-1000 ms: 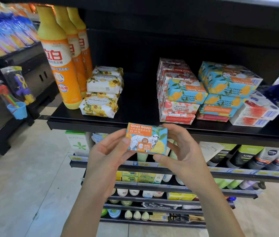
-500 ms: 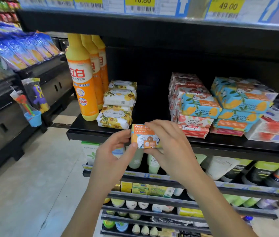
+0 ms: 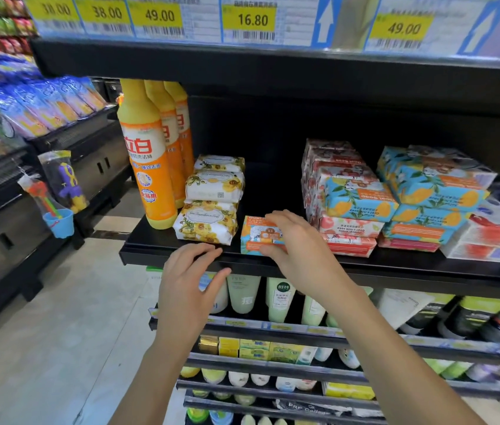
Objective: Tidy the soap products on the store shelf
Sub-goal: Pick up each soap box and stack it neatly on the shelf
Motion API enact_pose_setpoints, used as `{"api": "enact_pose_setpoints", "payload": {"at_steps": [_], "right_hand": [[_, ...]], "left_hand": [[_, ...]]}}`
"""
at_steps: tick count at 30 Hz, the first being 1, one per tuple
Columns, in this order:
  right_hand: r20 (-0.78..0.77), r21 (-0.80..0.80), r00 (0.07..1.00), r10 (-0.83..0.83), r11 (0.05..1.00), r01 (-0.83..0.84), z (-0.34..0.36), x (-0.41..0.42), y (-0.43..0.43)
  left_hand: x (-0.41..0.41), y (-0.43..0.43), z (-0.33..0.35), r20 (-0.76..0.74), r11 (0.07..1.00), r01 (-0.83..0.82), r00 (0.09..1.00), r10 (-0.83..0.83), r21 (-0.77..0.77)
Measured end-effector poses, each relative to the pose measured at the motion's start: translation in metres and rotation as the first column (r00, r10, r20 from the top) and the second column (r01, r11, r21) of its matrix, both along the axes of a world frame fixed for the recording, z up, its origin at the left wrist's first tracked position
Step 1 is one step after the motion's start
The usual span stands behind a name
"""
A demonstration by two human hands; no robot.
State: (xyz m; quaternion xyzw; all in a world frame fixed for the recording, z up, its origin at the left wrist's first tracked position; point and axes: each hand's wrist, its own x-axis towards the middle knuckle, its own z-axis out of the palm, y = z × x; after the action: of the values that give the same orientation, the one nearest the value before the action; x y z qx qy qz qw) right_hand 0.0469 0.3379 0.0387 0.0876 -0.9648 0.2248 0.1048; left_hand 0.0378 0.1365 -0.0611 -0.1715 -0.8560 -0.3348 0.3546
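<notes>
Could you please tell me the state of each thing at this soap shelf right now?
Goat soap box: standing at the shelf front, held.
Right hand: grips the box.
Left hand: open, holding nothing.
Floral soaps: stacked beside the box.
Bottles: upright in a row.
Blue boxes: piled unevenly, one label upside down.

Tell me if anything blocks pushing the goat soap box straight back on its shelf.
Nothing visible does. The right hand holds the goat soap box at the front edge of the shelf; behind it is bare shelf, flanked by the sunflower soap stack on the left and boxed soap stacks on the right. The far back is dark.
</notes>
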Motion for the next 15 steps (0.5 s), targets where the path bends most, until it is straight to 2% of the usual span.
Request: {"api": "enact_pose_setpoints", "payload": {"at_steps": [3,8,15], "right_hand": [[-0.038,0.025,0.999,0.005,1.0,-0.004,-0.003,0.005,-0.001],[-0.198,0.028,0.98,0.011,1.0,-0.006,-0.015,0.007,-0.004],[-0.109,0.121,0.988,-0.111,0.985,0.123,-0.002,-0.043,-0.018]], "left_hand": [[-0.001,0.001,-0.002,0.005,0.999,0.026,1.0,-0.026,0.033],[-0.004,-0.001,-0.004,0.011,0.998,0.043,0.999,-0.043,0.044],[-0.005,-0.001,-0.006,-0.01,0.997,0.043,0.999,-0.043,0.066]]}}
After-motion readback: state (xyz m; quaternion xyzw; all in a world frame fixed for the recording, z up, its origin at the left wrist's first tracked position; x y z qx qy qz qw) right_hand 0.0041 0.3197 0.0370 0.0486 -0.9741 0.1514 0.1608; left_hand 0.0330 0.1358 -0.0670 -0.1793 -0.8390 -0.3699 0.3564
